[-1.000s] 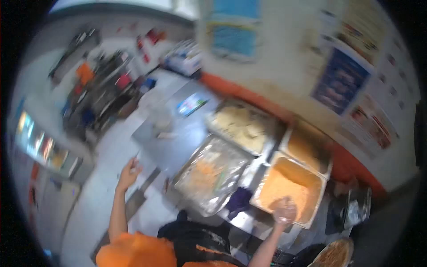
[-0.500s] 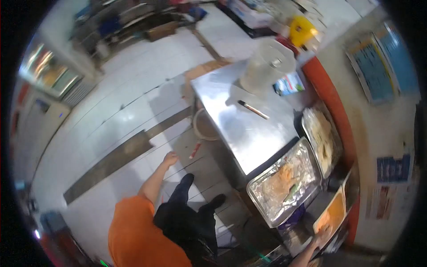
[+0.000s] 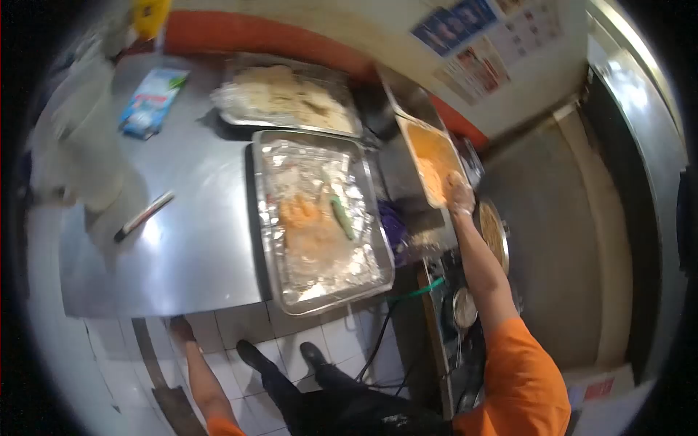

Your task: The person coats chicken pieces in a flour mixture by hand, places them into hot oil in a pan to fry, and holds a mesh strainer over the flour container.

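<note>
My right hand (image 3: 459, 195), in a clear plastic glove, is at the near end of a metal pan (image 3: 409, 138) of orange shredded food (image 3: 434, 164). Its fingers are curled at the food, and what they hold is hidden. My left hand (image 3: 182, 330) hangs below the front edge of the steel table (image 3: 196, 287), dark and blurred, with no object visible at it. Between the hands lies a foil-lined tray (image 3: 265, 240) with orange food (image 3: 302, 218) and a green item (image 3: 342, 218). Behind it a second tray (image 3: 347, 126) holds pale, flat pieces.
On the table's left are a clear plastic container (image 3: 83, 138), a blue packet (image 3: 151, 102) and a marker (image 3: 144, 216). A purple cloth (image 3: 392, 225) lies right of the foil tray. A round pan (image 3: 494, 232) of brown food is beside my right forearm. A green hose (image 3: 422, 289) runs below.
The view has swung, first toward the floor and left, now back over the table and right. My right hand stays at the orange-food pan. My left hand appears lower, by the table's front edge.
</note>
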Demonstrator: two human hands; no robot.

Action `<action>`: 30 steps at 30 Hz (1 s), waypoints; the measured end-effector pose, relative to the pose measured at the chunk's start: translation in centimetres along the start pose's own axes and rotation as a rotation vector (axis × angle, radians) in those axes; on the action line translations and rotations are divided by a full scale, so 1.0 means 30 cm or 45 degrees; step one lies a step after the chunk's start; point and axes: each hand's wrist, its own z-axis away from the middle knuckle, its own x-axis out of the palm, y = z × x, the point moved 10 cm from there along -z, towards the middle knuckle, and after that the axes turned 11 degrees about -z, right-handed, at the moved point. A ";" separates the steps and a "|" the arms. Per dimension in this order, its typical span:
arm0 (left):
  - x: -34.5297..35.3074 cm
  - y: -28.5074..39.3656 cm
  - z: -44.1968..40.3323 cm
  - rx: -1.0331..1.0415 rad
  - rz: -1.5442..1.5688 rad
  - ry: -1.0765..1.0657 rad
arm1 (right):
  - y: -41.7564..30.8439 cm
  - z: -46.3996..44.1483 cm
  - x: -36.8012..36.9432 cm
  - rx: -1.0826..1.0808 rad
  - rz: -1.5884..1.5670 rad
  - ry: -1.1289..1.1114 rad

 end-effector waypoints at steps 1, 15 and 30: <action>-0.029 -0.053 0.004 -0.211 0.263 -0.109 | 0.101 -0.014 0.086 0.016 0.100 -0.033; -1.113 0.436 0.287 -0.102 0.922 -0.383 | 0.012 0.055 0.045 0.056 -0.256 -0.057; -1.968 1.059 0.143 0.218 0.986 -0.163 | 0.579 0.590 -0.196 1.090 -1.308 1.014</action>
